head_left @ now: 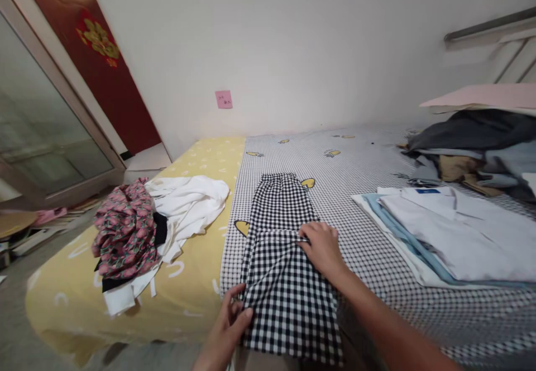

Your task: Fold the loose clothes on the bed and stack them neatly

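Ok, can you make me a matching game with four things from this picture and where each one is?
Things:
1. Pink note
2. Black-and-white checked garment
3. White collared shirt
4. Pink-patterned cloth

Places:
A. On top of the folded stack at the right
B. On the wall
C. In the crumpled heap on the yellow bedding
D. Touched by both the left hand and the right hand

Right pairs: 1-B, 2-D, 3-A, 4-C
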### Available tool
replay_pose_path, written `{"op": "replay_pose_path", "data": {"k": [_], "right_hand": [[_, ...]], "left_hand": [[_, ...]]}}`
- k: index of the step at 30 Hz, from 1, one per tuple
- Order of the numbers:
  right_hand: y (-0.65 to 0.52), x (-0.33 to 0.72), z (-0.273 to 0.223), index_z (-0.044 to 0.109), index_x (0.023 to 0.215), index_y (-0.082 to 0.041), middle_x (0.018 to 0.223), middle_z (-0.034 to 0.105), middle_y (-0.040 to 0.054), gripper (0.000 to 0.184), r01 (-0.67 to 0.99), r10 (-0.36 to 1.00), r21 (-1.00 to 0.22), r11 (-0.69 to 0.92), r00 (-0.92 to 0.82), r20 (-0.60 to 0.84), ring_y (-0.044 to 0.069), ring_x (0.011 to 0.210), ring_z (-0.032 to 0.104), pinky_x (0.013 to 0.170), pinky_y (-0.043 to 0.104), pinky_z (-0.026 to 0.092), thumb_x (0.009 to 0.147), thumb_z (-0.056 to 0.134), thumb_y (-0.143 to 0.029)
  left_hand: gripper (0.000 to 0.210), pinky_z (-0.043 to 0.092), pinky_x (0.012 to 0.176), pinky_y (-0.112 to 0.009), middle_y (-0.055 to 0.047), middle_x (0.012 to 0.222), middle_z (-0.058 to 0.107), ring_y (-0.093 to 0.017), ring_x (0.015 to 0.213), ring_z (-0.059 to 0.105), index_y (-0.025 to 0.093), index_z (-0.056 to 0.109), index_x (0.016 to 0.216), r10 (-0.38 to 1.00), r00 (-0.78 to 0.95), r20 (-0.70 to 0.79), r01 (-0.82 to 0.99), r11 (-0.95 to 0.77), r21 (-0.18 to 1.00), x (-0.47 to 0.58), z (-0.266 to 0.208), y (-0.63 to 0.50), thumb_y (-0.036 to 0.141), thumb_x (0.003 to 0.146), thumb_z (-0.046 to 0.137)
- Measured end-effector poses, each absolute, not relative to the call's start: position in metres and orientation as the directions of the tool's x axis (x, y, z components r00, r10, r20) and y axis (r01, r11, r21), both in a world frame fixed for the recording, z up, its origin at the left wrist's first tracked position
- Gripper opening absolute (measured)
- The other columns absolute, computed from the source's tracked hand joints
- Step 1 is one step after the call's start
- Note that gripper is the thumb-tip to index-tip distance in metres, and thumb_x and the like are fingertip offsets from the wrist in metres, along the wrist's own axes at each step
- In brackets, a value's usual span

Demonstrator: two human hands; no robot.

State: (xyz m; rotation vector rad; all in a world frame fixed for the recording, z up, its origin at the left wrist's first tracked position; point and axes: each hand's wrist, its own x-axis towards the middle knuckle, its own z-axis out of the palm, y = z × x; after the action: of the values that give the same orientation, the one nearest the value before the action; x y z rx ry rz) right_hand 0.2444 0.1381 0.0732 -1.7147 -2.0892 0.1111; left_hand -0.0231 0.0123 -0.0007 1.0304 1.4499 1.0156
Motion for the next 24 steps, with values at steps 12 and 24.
{"op": "replay_pose_path", "data": {"k": [12,24], "right_hand": [[0.168,0.247,0.075,0.065,0.126,-0.027,0.131,0.063,0.0117,0.05,0.936,0.978,-0.295,0.191,-0.208,-0.026,0.037,0.125,0.051,0.11,0.061,0.028,0.084,0.063,-0.054],[0.165,0.234,0.087,0.067,0.101,-0.023,0.123,0.068,0.0108,0.021,0.92,0.955,-0.281,0.275,-0.295,-0.033,0.035,0.122,0.055,0.11,0.06,0.026,0.08,0.067,-0.028]], "left_hand": [[0.084,0.028,0.122,-0.047,-0.02,0.159,0.036,-0.033,0.148,0.035,0.016,0.032,0.146,0.966,-0.087,-0.243,0.172,0.255,0.952,-0.006,-0.018,0.005,0.05,0.075,0.06],[0.069,0.027,0.123,-0.048,-0.02,0.157,0.041,-0.032,0.147,0.038,0.014,0.038,0.146,0.977,-0.152,-0.147,0.168,0.173,0.971,-0.004,-0.04,-0.004,0.039,0.085,0.056]]}}
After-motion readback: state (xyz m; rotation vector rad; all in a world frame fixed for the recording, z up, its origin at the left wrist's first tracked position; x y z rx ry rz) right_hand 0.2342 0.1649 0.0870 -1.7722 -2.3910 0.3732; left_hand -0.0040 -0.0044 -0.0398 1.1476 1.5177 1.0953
